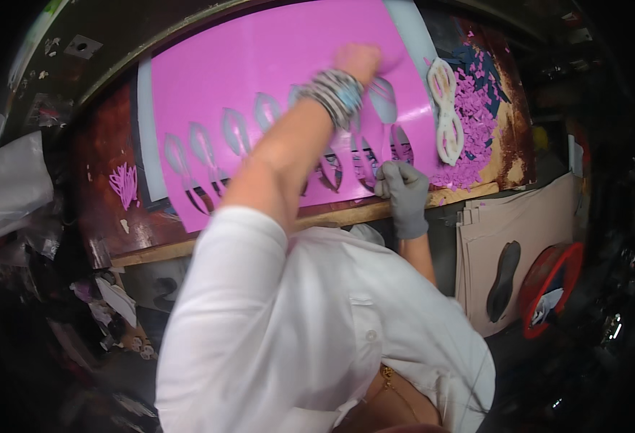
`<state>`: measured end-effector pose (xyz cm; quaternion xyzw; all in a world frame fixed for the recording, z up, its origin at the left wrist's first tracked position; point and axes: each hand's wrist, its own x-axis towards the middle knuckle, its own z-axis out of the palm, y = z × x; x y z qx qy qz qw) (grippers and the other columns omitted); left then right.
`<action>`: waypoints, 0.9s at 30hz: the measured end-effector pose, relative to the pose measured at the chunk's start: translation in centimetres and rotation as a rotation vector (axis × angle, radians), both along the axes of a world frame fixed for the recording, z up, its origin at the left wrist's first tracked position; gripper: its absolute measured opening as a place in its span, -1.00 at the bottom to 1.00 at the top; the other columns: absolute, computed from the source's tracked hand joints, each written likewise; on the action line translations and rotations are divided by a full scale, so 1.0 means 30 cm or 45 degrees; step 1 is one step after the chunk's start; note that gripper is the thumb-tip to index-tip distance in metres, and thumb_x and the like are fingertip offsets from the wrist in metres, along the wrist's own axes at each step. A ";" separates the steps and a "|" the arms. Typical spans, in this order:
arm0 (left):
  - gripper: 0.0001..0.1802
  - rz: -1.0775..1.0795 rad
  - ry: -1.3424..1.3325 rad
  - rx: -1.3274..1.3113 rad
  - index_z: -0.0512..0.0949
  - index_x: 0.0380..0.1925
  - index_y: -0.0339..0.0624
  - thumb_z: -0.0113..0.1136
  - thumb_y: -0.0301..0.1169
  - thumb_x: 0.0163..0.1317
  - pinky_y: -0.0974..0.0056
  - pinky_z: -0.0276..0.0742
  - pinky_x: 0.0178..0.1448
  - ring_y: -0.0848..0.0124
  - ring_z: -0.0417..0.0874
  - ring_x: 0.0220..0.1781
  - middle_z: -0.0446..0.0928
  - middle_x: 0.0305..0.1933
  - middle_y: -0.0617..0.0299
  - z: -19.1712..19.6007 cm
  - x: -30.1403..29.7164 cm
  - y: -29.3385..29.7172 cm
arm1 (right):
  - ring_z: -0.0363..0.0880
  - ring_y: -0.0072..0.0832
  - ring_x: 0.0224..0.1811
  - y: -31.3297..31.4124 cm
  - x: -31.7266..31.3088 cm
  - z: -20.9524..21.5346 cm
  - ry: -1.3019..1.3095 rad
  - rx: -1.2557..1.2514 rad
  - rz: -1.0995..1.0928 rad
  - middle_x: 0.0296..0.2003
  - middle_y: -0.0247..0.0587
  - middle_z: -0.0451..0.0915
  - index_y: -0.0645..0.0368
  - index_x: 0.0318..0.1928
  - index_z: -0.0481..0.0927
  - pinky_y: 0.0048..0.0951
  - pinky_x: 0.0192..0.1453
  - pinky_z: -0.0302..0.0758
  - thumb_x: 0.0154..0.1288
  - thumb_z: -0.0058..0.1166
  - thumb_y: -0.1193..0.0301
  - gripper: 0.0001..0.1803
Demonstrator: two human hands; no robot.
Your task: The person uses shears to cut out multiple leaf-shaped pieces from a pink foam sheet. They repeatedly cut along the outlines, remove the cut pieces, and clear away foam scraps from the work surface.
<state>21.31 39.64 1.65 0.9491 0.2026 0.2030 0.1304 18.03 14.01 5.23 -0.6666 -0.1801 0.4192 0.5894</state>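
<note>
Lying across the bench, the pink sheet carries a row of elongated openings along its near part. The left hand, bare and blurred, is positioned just beyond the openings; its grip cannot be determined. The gloved right hand is located apart from it, fingers curled at the near edge; whether they clamp the sheet is not discernible. Right: white two-holed piece beside pink scraps.
</note>
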 end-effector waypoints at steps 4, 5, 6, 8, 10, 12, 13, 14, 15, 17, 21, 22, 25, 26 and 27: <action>-0.71 0.047 -0.119 -0.226 0.63 -0.38 -0.21 0.21 -0.18 0.26 0.07 0.56 -0.27 0.07 0.67 -0.37 0.63 -0.44 0.01 0.119 -0.112 0.201 | 0.42 -0.65 -0.56 -0.070 0.023 0.012 -0.121 0.034 -0.160 -0.60 -0.36 0.50 0.31 -0.08 0.63 -0.58 -0.46 0.34 0.50 -0.08 0.18 -0.58; -0.66 -0.005 -0.200 -0.352 0.63 -0.38 -0.25 0.25 -0.14 0.25 0.12 0.55 -0.28 0.13 0.67 -0.40 0.63 -0.46 0.03 0.151 -0.170 0.227 | 0.41 -0.65 -0.56 -0.088 0.054 0.016 -0.220 -0.034 -0.227 -0.60 -0.37 0.49 0.30 -0.05 0.63 -0.58 -0.46 0.34 0.51 -0.12 0.16 -0.56; -0.65 0.048 -0.234 -0.473 0.64 -0.39 -0.24 0.29 -0.13 0.22 0.18 0.54 -0.31 0.20 0.67 -0.42 0.64 -0.48 0.05 0.175 -0.256 0.233 | 0.41 -0.65 -0.56 -0.118 0.082 0.027 -0.314 -0.078 -0.287 -0.60 -0.38 0.48 0.29 -0.02 0.62 -0.58 -0.46 0.33 0.52 -0.16 0.14 -0.54; -0.71 0.173 -0.368 -0.606 0.65 -0.41 -0.25 0.35 -0.21 0.20 0.32 0.49 -0.33 0.42 0.60 -0.45 0.62 -0.51 0.18 0.213 -0.464 0.224 | 0.38 -0.65 -0.56 -0.165 0.132 0.032 -0.536 -0.208 -0.309 -0.60 -0.40 0.44 0.27 0.03 0.62 -0.58 -0.46 0.32 0.54 -0.23 0.11 -0.50; -0.79 0.348 -0.503 -0.735 0.64 -0.44 -0.25 0.37 -0.32 0.19 0.43 0.43 -0.33 0.60 0.51 -0.45 0.58 -0.53 0.33 0.245 -0.711 0.218 | 0.31 -0.64 -0.58 -0.193 0.153 0.016 -0.316 -0.198 -0.462 -0.62 -0.43 0.36 0.25 0.05 0.61 -0.59 -0.46 0.30 0.53 -0.22 0.13 -0.52; -0.81 0.547 -0.644 -0.965 0.63 -0.47 -0.26 0.38 -0.36 0.18 0.49 0.38 -0.32 0.66 0.45 -0.44 0.55 -0.51 0.42 0.270 -0.977 0.217 | 0.30 -0.64 -0.56 -0.202 0.146 -0.013 -0.165 -0.082 -0.508 -0.60 -0.44 0.35 0.30 0.04 0.60 -0.58 -0.45 0.28 0.49 -0.07 0.21 -0.60; -0.80 0.661 -0.568 -0.916 0.62 -0.48 -0.26 0.38 -0.37 0.19 0.50 0.37 -0.32 0.67 0.44 -0.43 0.53 -0.51 0.44 0.281 -1.110 0.220 | 0.30 -0.64 -0.55 -0.197 0.132 -0.031 -0.048 -0.034 -0.530 -0.59 -0.44 0.35 0.32 0.04 0.59 -0.58 -0.45 0.27 0.46 -0.01 0.25 -0.62; -0.80 0.758 -0.498 -0.895 0.61 -0.49 -0.26 0.37 -0.38 0.19 0.50 0.36 -0.32 0.68 0.43 -0.42 0.52 -0.50 0.46 0.292 -1.240 0.230 | 0.31 -0.65 -0.54 -0.190 0.122 -0.047 -0.060 -0.031 -0.493 -0.59 -0.43 0.36 0.33 0.03 0.59 -0.58 -0.44 0.27 0.45 0.02 0.27 -0.64; -0.80 0.842 -0.440 -0.874 0.60 -0.50 -0.27 0.36 -0.39 0.20 0.51 0.35 -0.31 0.68 0.41 -0.41 0.51 -0.49 0.48 0.301 -1.359 0.250 | 0.31 -0.65 -0.53 -0.171 0.110 -0.055 -0.063 -0.037 -0.468 -0.59 -0.42 0.37 0.35 0.02 0.58 -0.57 -0.44 0.26 0.44 0.05 0.30 -0.65; -0.79 0.892 -0.240 -0.847 0.59 -0.53 -0.27 0.38 -0.40 0.17 0.48 0.38 -0.32 0.68 0.43 -0.42 0.52 -0.53 0.42 0.286 -1.549 0.266 | 0.31 -0.65 -0.54 -0.139 0.099 -0.067 -0.166 -0.155 -0.475 -0.59 -0.41 0.38 0.35 0.00 0.58 -0.58 -0.46 0.25 0.44 0.04 0.31 -0.67; -0.75 1.261 0.400 -0.467 0.64 -0.44 -0.28 0.38 -0.29 0.18 0.36 0.50 -0.22 0.54 0.58 -0.35 0.63 -0.48 0.24 0.197 -1.794 0.397 | 0.33 -0.66 -0.53 -0.065 0.108 -0.078 -0.256 -0.171 -0.274 -0.59 -0.42 0.39 0.32 -0.02 0.59 -0.60 -0.49 0.25 0.45 0.05 0.29 -0.68; -0.74 1.300 0.516 -0.311 0.66 -0.40 -0.28 0.37 -0.27 0.19 0.34 0.52 -0.19 0.50 0.61 -0.32 0.65 -0.45 0.20 0.148 -1.829 0.438 | 0.36 -0.66 -0.52 -0.048 0.118 -0.077 -0.432 -0.227 -0.168 -0.55 -0.41 0.42 0.34 -0.02 0.59 -0.62 -0.50 0.28 0.44 0.06 0.27 -0.65; -0.63 1.296 -0.013 -0.698 0.68 -0.23 -0.22 0.43 -0.17 0.11 0.30 0.57 -0.06 0.38 0.68 -0.16 0.68 -0.28 0.07 -0.030 -1.876 0.538 | 0.50 -0.57 -0.39 -0.022 0.144 -0.102 -0.660 -0.299 -0.137 -0.41 -0.28 0.55 0.40 0.03 0.56 -0.58 -0.34 0.43 0.44 0.06 0.25 -0.60; -0.60 1.210 -0.379 -0.884 0.65 -0.13 -0.29 0.38 -0.19 0.19 0.34 0.55 0.01 0.42 0.65 -0.09 0.68 -0.16 0.13 -0.078 -1.893 0.558 | 0.58 -0.44 -0.17 -0.025 0.150 -0.109 -0.884 -0.397 -0.133 -0.21 -0.10 0.62 0.42 0.10 0.52 -0.48 -0.09 0.51 0.44 0.06 0.24 -0.54; -0.62 1.260 -0.639 -0.780 0.64 -0.12 -0.31 0.35 -0.22 0.23 0.34 0.55 0.02 0.44 0.64 -0.09 0.68 -0.14 0.16 -0.113 -1.924 0.564 | 0.57 -0.41 -0.10 -0.032 0.153 -0.123 -0.946 -0.454 -0.136 -0.15 -0.06 0.61 0.42 0.12 0.51 -0.44 -0.02 0.50 0.43 0.06 0.24 -0.53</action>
